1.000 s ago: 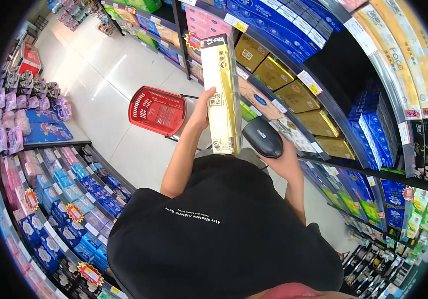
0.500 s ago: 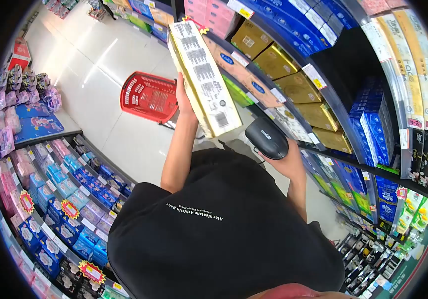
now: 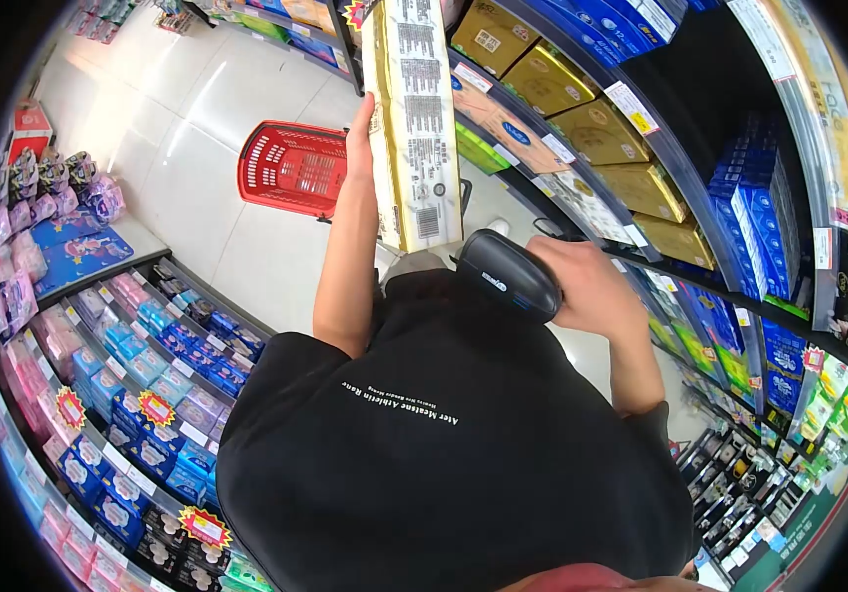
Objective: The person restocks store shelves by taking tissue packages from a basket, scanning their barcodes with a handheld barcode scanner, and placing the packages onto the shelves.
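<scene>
My left hand [image 3: 361, 148] grips a long yellow-and-white tissue pack [image 3: 422, 128] by its left edge. The side turned up to me carries printed text blocks and a barcode [image 3: 428, 221] near the lower end. In my right hand [image 3: 591, 281] is a black handheld barcode scanner [image 3: 511, 274], its rounded head just below and right of the pack. A small gap shows between scanner and pack. Most of the scanner's handle is hidden by my fingers.
A red shopping basket [image 3: 291, 170] is on the tiled floor beyond my left arm. Shelves of gold boxes [image 3: 601, 130] and blue packs [image 3: 754, 222] rise on the right. Shelving with small pink and blue packs [image 3: 133, 363] lines the left.
The tissue pack has turned more upright, its barcode end moving left. The scanner has moved left and down and swung its head towards the pack; my right wrist has turned with it.
</scene>
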Available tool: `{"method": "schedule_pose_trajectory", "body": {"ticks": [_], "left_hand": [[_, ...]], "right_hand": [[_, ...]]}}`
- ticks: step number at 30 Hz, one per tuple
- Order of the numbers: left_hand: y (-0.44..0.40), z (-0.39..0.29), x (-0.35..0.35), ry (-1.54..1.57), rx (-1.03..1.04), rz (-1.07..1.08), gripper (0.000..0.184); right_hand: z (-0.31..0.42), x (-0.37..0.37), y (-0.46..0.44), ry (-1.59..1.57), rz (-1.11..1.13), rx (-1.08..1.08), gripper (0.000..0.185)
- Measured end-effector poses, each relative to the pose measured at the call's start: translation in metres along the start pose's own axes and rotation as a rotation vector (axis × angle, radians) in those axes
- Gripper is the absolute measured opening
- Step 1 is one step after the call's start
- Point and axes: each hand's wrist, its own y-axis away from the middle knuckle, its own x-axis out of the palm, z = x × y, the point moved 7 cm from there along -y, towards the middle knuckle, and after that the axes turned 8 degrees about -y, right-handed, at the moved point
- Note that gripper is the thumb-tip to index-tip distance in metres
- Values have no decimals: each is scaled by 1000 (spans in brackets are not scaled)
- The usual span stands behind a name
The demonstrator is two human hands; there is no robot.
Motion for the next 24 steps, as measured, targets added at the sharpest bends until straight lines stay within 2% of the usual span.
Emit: {"method": "schedule_pose_trajectory", "body": {"ticks": [3, 5, 6, 7, 8, 9, 10, 12, 13, 14, 15, 16, 18, 19, 20, 22, 24], "left_hand": [[-2, 4, 5, 15, -2, 46, 60], [-1, 8, 0, 18, -31, -53, 58], [-1, 11, -5, -34, -22, -116, 56], [1, 13, -10, -196, -24, -178, 54], [6, 14, -11, -357, -26, -240, 53], [7, 11, 0, -489, 19, -205, 56], [7, 11, 8, -602, -25, -178, 58], [6, 13, 17, -766, 66, -189, 61], [5, 16, 23, -783, 59, -156, 61], [3, 12, 34, -982, 151, -115, 65], [1, 10, 48, -1175, 247, -60, 70], [-1, 13, 59, -1189, 239, -4, 70], [-3, 13, 86, -1475, 356, 21, 80], [-4, 14, 109, -1584, 431, 101, 86], [-9, 18, 127, -1582, 434, 147, 86], [-12, 30, 169, -1800, 583, 365, 89], [-19, 46, 215, -1868, 570, 566, 92]], "right_hand": [[1, 0, 0, -17, -4, -14, 40], [-2, -1, 0, -27, -27, -33, 39], [-10, -3, 2, -75, -126, -28, 39], [-19, -4, 5, -125, -227, -20, 40], [-24, 0, 7, -123, -237, -18, 40], [-35, -1, 12, -119, -343, 35, 47], [-46, -1, 17, -115, -451, 87, 55], [-60, 9, 28, -155, -577, 93, 51], [-70, 16, 35, -270, -598, 211, 50], [-79, 23, 43, -389, -626, 326, 49], [-79, 26, 51, -438, -669, 288, 44], [-82, 27, 61, -437, -725, 296, 44], [-91, 38, 77, -512, -671, 376, 39], [-95, 40, 84, -504, -681, 402, 38], [-98, 40, 92, -500, -721, 409, 38], [-104, 43, 102, -507, -741, 429, 37], [-105, 44, 109, -523, -808, 418, 38]]}}
